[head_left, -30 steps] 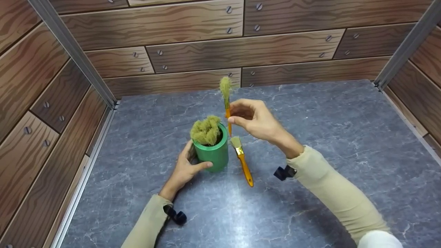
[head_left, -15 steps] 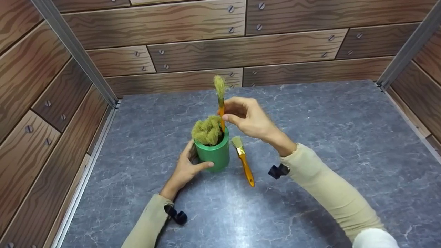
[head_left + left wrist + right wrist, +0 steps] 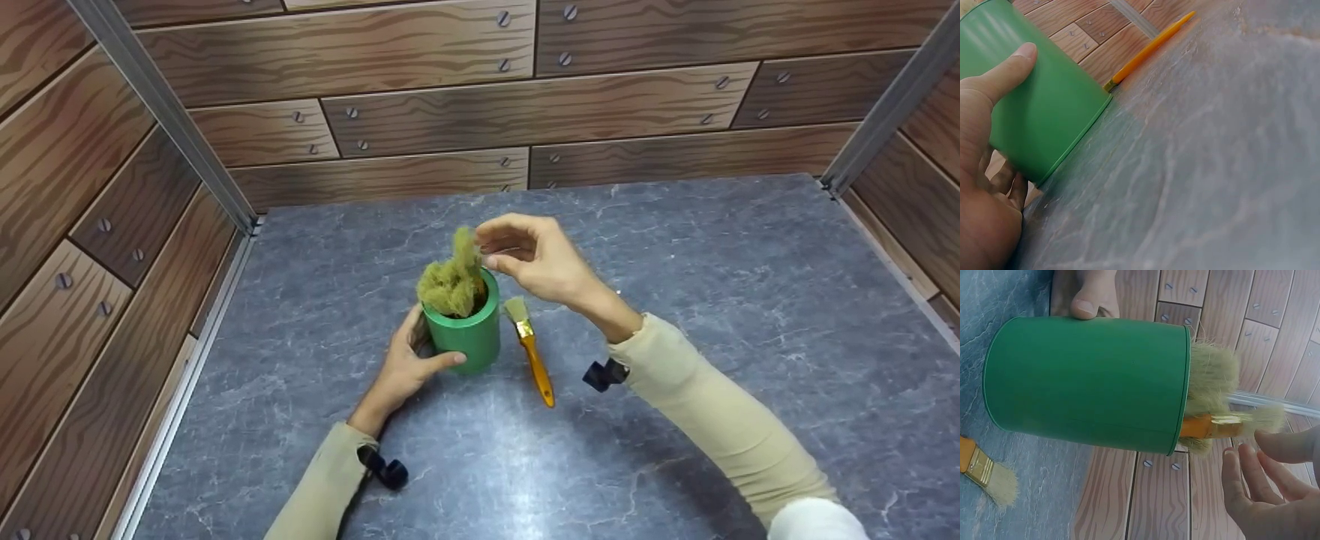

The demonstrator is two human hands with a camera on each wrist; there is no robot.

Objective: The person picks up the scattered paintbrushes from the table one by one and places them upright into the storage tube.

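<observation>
A green cylindrical cup [image 3: 465, 346] stands upright on the table, with several bristle-up paintbrushes [image 3: 444, 289] bunched inside. My left hand [image 3: 401, 367] grips its left side, thumb across the front, fingers behind. One paintbrush [image 3: 1225, 426] in the cup rises above the others; its metal band and the top of its orange handle show past the rim in the right wrist view. My right hand [image 3: 547, 259] is right beside those bristles, thumb and fingers parted and holding nothing. Another paintbrush [image 3: 535, 364], orange-handled, lies on the table to the right of the cup.
The grey marble-patterned table [image 3: 712, 300] is bounded by wood-look panels [image 3: 435, 124] at the back and both sides. Metal rails [image 3: 161, 124] run along the corners. A black wrist camera [image 3: 384, 469] sits on each forearm.
The paintbrush in my right hand has gone down into the cup, and the fingers have let go of it. The left hand keeps its grip on the cup.
</observation>
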